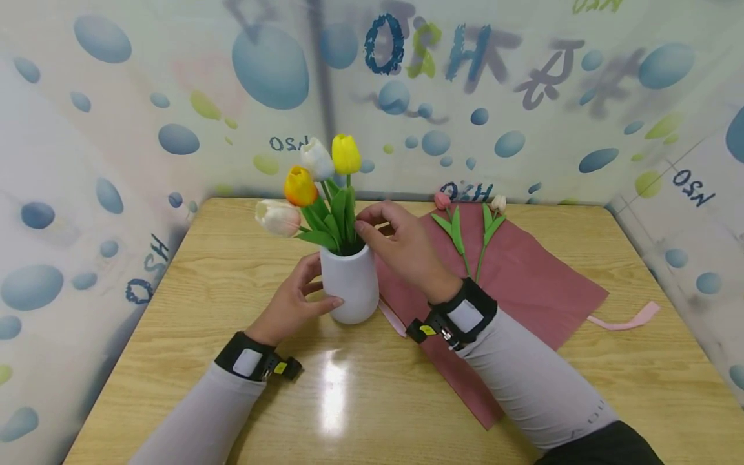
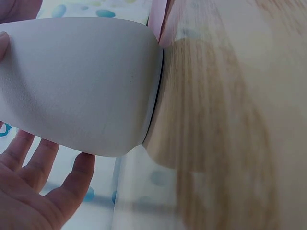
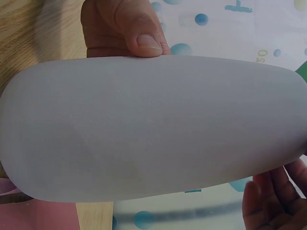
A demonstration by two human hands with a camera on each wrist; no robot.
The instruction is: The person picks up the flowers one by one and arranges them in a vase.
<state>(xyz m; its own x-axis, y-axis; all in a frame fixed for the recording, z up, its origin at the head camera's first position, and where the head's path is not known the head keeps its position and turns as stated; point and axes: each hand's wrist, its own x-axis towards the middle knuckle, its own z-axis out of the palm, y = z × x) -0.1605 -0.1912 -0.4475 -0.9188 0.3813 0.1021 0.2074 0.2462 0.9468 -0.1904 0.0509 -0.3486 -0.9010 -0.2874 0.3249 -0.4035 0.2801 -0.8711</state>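
Note:
A white vase stands upright on the table with artificial tulips in it: a yellow tulip, a white one, an orange-yellow one and a pale pink-white one leaning left. My left hand holds the vase from the left, thumb in front and fingers behind. At the vase's mouth, my right hand has thumb and forefinger together at the right edge of the green leaves, seemingly pinching the yellow tulip's greenery. The vase fills the right wrist view, hiding those fingertips.
On the right lies a dusky pink wrapping sheet, bearing a pink tulip and a whitish tulip. A pale pink ribbon sticks out at its right. A patterned curtain borders the table's back edge.

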